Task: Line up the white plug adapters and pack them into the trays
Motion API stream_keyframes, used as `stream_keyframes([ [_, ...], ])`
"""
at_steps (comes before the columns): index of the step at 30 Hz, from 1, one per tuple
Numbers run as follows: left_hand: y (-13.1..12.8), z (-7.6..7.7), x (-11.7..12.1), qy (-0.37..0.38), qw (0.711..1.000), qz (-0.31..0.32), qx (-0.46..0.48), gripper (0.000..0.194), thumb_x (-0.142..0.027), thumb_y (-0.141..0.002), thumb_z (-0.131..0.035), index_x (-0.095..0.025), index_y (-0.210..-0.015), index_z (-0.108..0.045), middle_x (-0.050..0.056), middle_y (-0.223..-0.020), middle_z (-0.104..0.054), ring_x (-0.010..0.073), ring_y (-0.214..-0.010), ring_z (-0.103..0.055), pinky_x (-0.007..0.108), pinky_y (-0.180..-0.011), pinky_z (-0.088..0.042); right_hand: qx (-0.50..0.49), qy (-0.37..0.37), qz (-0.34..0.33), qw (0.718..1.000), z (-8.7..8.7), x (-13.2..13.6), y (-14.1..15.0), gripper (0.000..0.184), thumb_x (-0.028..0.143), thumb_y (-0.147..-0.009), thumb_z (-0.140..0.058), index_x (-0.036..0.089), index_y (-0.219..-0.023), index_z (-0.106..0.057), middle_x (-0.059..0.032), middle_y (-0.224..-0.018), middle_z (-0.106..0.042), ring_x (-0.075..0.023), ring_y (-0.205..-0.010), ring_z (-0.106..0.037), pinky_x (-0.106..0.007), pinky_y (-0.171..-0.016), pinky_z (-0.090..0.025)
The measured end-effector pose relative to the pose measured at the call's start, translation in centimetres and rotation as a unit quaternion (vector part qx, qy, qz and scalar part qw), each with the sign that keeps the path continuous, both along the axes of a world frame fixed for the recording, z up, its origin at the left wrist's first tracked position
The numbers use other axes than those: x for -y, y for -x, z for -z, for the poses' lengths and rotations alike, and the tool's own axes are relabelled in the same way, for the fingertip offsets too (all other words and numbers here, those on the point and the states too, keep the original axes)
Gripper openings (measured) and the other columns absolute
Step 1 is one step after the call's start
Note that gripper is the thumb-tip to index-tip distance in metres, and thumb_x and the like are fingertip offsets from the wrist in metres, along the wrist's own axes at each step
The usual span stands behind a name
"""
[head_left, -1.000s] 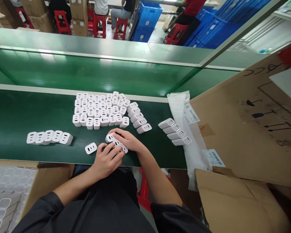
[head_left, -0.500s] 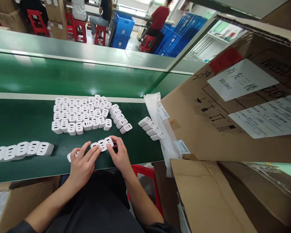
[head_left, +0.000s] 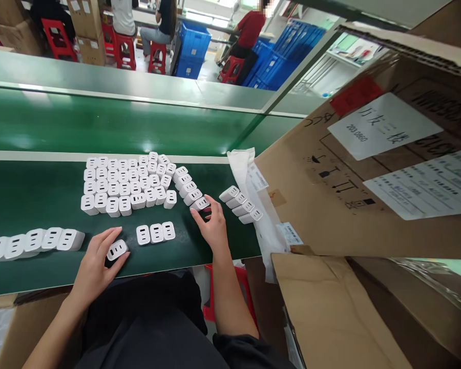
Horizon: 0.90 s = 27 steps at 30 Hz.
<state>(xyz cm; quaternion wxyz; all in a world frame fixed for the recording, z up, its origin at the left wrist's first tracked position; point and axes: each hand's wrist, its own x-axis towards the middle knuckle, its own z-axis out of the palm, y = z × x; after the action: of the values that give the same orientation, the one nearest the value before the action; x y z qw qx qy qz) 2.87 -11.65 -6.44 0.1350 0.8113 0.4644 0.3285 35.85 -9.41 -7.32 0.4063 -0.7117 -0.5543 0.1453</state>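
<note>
My left hand [head_left: 94, 264] has its thumb and fingers around a single white charger block [head_left: 117, 250] with port slots on its top face. My right hand [head_left: 215, 228] pinches the nearest charger block [head_left: 200, 204] of a slanted row, thumb on one side and fingers on the other. Between my hands, a short row of three charger blocks [head_left: 156, 233] stands side by side, touched by neither hand. Behind them is a large grouped block of white chargers [head_left: 123, 188] in several rows. A leaning row of chargers [head_left: 34, 241] lies to the left.
More chargers [head_left: 241, 205] lean at right against a white plastic bag [head_left: 259, 205]. A big cardboard box [head_left: 330, 184] with open flaps flanks the green work surface [head_left: 72, 274]. Beyond the metal ledge [head_left: 138, 95], people sit on red stools near blue crates [head_left: 194, 43].
Both hands have left the short row of three. My left hand moved left to the single charger; my right hand moved right and up to the slanted row's end.
</note>
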Motion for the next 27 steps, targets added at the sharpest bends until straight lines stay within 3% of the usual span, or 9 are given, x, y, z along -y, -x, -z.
stream_keyframes([
  [5, 0.3, 0.0, -0.7, 0.096, 0.995, -0.018, 0.034, 0.056, -0.035, -0.094, -0.061, -0.028, -0.145, -0.041, 0.003, -0.117, -0.069, 0.0193, -0.106, -0.067, 0.033, -0.091, -0.055, -0.018, -0.003, -0.023, 1.0, 1.2, 1.0, 0.1, 0.045, 0.041, -0.089, -0.061, 0.023, -0.129, -0.053, -0.0112, -0.121, -0.061, -0.0218, -0.088, -0.062, -0.037, -0.078, -0.053],
  [11, -0.2, -0.4, -1.8, 0.137, 0.99, 0.005, 0.044, 0.054, -0.034, -0.093, -0.059, -0.027, -0.144, -0.041, 0.004, -0.118, -0.069, 0.019, -0.11, -0.066, 0.035, -0.097, -0.053, -0.014, 0.022, -0.144, 0.989, 0.9, 3.0, 0.6, 0.045, 0.035, -0.09, -0.062, 0.027, -0.134, -0.052, -0.0078, -0.119, -0.063, -0.022, -0.094, -0.061, -0.036, -0.081, -0.052],
  [15, -0.3, -0.7, -1.8, 0.093, 0.995, -0.018, 0.034, 0.052, -0.032, -0.092, -0.06, -0.026, -0.141, -0.045, 0.009, -0.131, -0.058, 0.023, -0.117, -0.06, 0.041, -0.102, -0.05, -0.037, 0.039, -0.208, 0.977, 0.5, 3.2, 1.0, 0.045, 0.031, -0.091, -0.06, 0.029, -0.135, -0.052, -0.0069, -0.129, -0.06, -0.0248, -0.109, -0.06, -0.039, -0.09, -0.051],
  [18, -0.2, -1.0, -1.7, 0.037, 0.998, -0.052, -0.001, 0.053, -0.034, -0.088, -0.066, -0.026, -0.138, -0.049, 0.009, -0.127, -0.059, 0.0262, -0.118, -0.056, 0.043, -0.1, -0.05, -0.051, 0.046, -0.248, 0.966, 0.4, 3.1, 1.3, 0.046, 0.026, -0.091, -0.059, 0.032, -0.136, -0.052, -0.0058, -0.134, -0.057, -0.0258, -0.122, -0.055, -0.043, -0.101, -0.048],
  [23, -0.3, -1.5, -1.8, 0.036, 0.999, 0.002, -0.01, 0.029, -0.023, -0.09, -0.06, -0.026, -0.118, -0.063, 0.004, -0.112, -0.069, 0.0231, -0.104, -0.059, 0.04, -0.094, -0.051, -0.053, 0.046, -0.279, 0.958, 0.2, 3.0, 1.5, 0.05, 0.021, -0.091, -0.055, 0.032, -0.139, -0.051, -0.0059, -0.138, -0.056, -0.0263, -0.129, -0.051, -0.047, -0.108, -0.044],
  [27, -0.4, -1.8, -2.0, 0.08, 0.995, 0.057, 0.001, 0.03, -0.011, -0.086, -0.048, -0.024, -0.11, -0.062, 0.005, -0.128, -0.063, 0.0236, -0.12, -0.054, 0.042, -0.102, -0.048, -0.049, 0.047, -0.292, 0.954, -0.2, 3.0, 1.9, 0.05, 0.021, -0.091, -0.055, 0.032, -0.139, -0.051, -0.006, -0.137, -0.057, -0.0265, -0.128, -0.052, -0.048, -0.108, -0.044],
])
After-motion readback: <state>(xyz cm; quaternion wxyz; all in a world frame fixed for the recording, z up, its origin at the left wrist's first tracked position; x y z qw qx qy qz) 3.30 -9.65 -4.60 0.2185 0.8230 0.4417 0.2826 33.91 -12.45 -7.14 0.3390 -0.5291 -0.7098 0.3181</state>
